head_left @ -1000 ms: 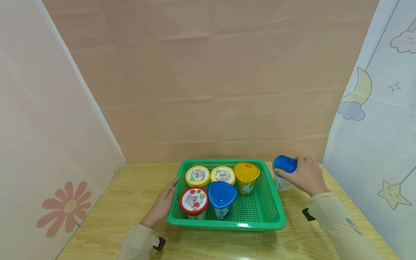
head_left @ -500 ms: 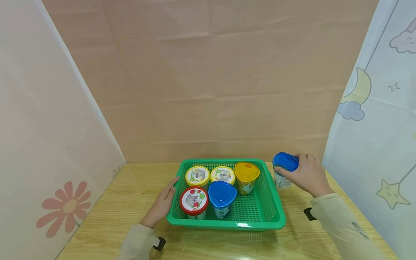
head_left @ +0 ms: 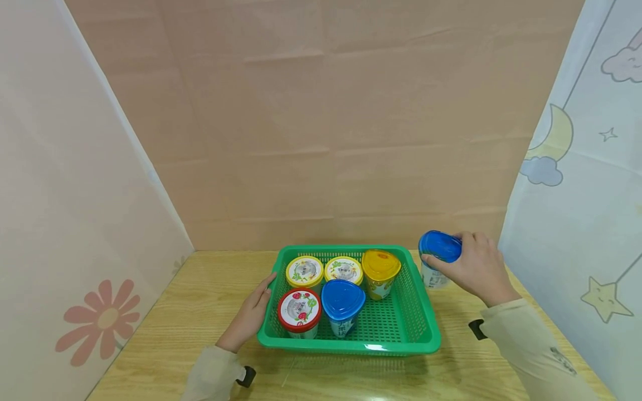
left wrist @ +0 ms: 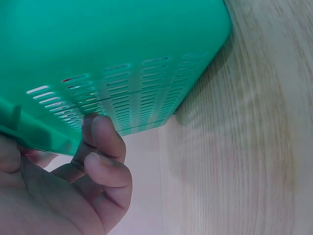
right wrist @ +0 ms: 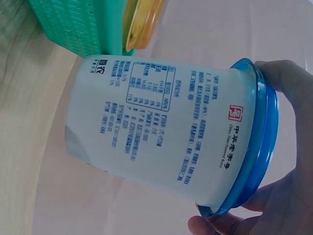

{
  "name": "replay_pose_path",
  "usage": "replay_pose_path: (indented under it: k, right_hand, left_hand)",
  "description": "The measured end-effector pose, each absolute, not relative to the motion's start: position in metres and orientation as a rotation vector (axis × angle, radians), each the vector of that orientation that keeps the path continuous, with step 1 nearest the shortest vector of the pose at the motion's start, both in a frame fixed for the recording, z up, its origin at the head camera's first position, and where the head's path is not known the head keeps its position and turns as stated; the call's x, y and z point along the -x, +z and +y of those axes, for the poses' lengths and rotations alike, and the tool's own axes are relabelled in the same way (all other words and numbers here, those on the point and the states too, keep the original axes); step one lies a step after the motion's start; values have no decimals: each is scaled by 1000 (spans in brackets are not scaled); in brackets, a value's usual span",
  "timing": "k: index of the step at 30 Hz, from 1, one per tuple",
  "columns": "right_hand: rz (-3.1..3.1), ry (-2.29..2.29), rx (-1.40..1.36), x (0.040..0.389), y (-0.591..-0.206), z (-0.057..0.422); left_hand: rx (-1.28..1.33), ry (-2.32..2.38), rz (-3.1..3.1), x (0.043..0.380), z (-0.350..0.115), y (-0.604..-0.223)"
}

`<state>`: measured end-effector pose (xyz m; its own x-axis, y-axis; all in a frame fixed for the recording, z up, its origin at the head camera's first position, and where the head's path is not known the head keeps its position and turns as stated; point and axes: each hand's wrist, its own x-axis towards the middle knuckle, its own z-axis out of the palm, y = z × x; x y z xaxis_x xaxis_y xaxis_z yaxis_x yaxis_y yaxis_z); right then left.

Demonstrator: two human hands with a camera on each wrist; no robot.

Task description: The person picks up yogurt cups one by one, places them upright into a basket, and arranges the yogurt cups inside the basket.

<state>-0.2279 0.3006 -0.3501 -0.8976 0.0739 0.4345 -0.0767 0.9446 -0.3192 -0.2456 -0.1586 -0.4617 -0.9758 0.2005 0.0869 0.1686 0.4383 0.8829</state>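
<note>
My right hand pinches the rim of a white yogurt cup with a blue rounded-triangle lid, just right of the basket. In the right wrist view the cup's printed side faces the camera, and its base shows apart from the table. On the other side, my left hand grips the left rim of a green plastic basket, fingers curled beneath it. Inside stand a blue-lidded cup, a cup with an amber lid, two yellow-rimmed tubs and a red-rimmed tub.
The basket stands on a wooden table, with bare basket floor showing at its right front. A tan backdrop closes the rear. Patterned white sheets flank the table left and right.
My right hand has raised the blue-lidded cup slightly, its lid tilting a little more. My left hand, the basket and the cups in it have stayed put.
</note>
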Motion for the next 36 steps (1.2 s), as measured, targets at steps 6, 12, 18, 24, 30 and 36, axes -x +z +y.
replay_pose_path:
  k: [6, 12, 18, 24, 30, 36]
  right_hand:
    - [-2626, 459, -13, 225, -343, 296]
    - [-2612, 474, -20, 220, -335, 294]
    - [-2598, 481, -35, 215, -331, 291]
    - [-2592, 493, -92, 211, -325, 286]
    - [-2615, 530, -151, 206, -316, 277]
    - [-2682, 555, -174, 202, -313, 269]
  left_hand:
    - [-334, 1618, 2634, 247, -159, -463]
    - [-329, 1616, 2637, 246, -159, -462]
    - [-322, 1614, 2631, 246, -158, -463]
    - [-342, 1616, 2634, 246, -157, -462]
    - [-327, 1622, 2625, 247, -157, -461]
    - [-320, 1625, 2636, 246, -159, -462]
